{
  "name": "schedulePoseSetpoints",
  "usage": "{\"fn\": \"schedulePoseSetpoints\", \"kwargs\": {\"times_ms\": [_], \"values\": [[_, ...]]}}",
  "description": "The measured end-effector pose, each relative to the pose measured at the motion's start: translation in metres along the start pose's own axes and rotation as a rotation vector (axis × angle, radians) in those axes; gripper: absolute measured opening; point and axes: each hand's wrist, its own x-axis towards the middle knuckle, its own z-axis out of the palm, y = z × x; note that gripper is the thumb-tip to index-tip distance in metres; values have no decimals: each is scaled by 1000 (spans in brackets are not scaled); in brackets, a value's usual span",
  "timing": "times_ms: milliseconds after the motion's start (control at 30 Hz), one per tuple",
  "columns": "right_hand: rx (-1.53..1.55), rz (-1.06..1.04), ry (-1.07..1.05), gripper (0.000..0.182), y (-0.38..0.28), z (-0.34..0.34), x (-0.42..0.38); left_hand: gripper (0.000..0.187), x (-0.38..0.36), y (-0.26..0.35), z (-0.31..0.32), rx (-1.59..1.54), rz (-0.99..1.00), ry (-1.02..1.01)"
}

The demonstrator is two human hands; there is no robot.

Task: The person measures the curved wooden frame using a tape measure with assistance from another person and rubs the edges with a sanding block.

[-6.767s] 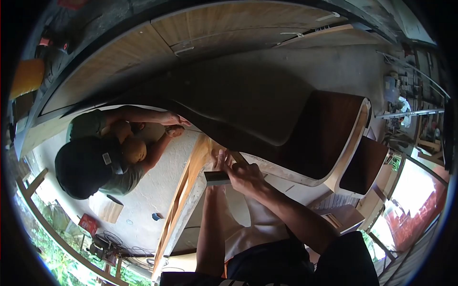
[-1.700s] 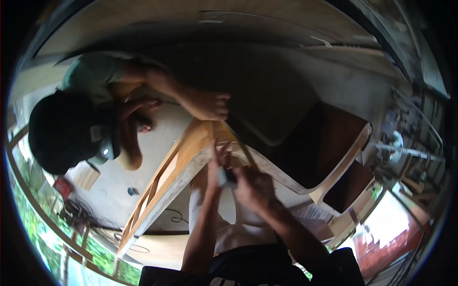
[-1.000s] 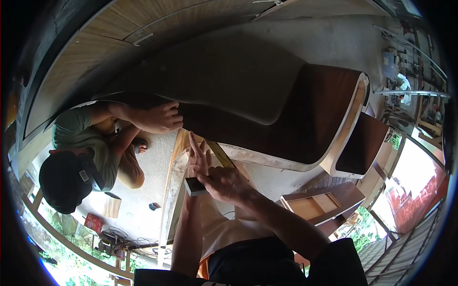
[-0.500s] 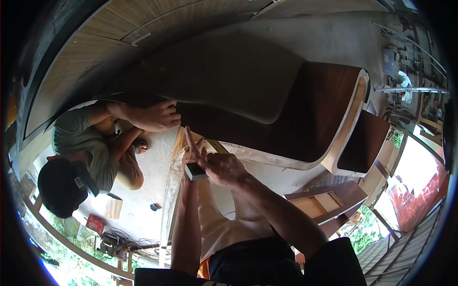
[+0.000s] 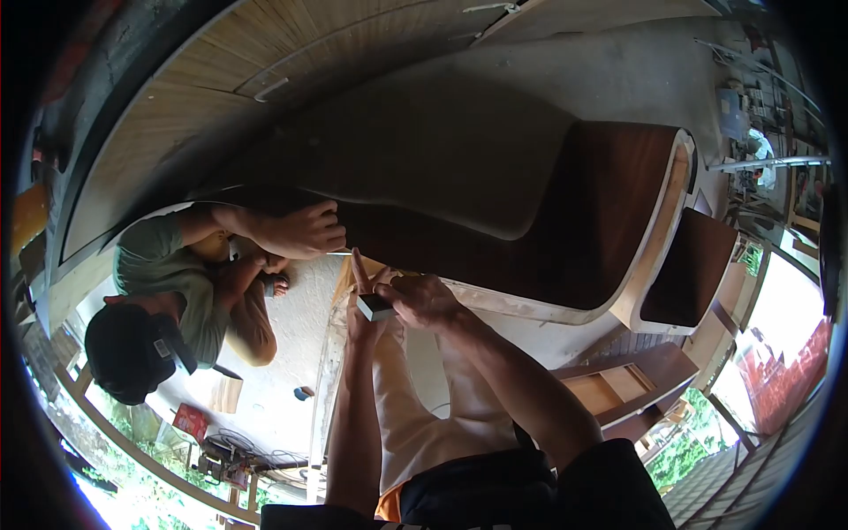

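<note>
Concrete floor [image 5: 300, 322] below. We've brought the rectangular block [image 5: 375, 307] closer to the curved brown panel [image 5: 601, 221], near its near edge; right hand [image 5: 426, 300] pinching it, left hand [image 5: 361, 284] alongside, fingers spread.

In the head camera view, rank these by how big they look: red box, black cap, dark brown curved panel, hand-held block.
1. Dark brown curved panel
2. Black cap
3. Red box and hand-held block: too alike to rank
</note>
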Motion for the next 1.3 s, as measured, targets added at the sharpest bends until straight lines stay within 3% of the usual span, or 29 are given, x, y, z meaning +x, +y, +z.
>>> {"fn": "schedulePoseSetpoints", "kwargs": {"times_ms": [67,100,167,200,233,267,300,367,400,467,500,567,667,767,800,867,1033,1100,1300], "values": [[-56,-1,88,28,-4,4,2,87,-2,-2,-1,49,-16,-40],[-113,2,170,33,-9,6,4,88,-6,-17,-1,110,-165,-105],[-39,135,-22,41,-32,-20,5,89,-13,-34,0,-41,-121,-54],[26,193,-94,40,-56,-44,7,84,-14,-44,10,-539,-249,37],[-9,155,-126,39,-77,-61,4,82,-17,-49,11,-205,-300,31],[52,53,69,44,-97,-70,-8,80,-28,-36,9,-131,-242,17],[23,66,27,47,-119,-87,-22,78,-24,-19,5,-59,-155,11],[34,103,-22,52,-154,-122,-53,78,-28,-7,5,401,-297,-171],[84,139,-31,54,-164,-136,-66,80,-30,10,9,198,117,50],[81,158,-16,45,-173,-161,-80,79,-32,41,9,555,248,88],[89,182,-6,36,-177,-170,-85,82,-38,37,15,224,195,39],[71,166,-15,35,-185,-184,-90,78,-36,51,19,224,186,-138],[57,157,2,30,-186,-183,-83,69,-41,84,11,338,198,-98],[42,177,67,29,-168,-162,-83,71,-42,57,16,252,162,-22],[23,170,71,29,-161,-156,-80,72,-41,40,23,122,198,87],[69,151,149,32,-150,-142,-80,74,-35,39,17,134,156,60],[-19,176,50,29,-129,-135,-82,76,-29,43,19,150,101,-78],[-65,77,41,32,-119,-120,-92,74,-31,28,30,260,207,3],[-67,66,68,31,-96,-99,-87,79,-20,23,30,204,49,-10]]}}
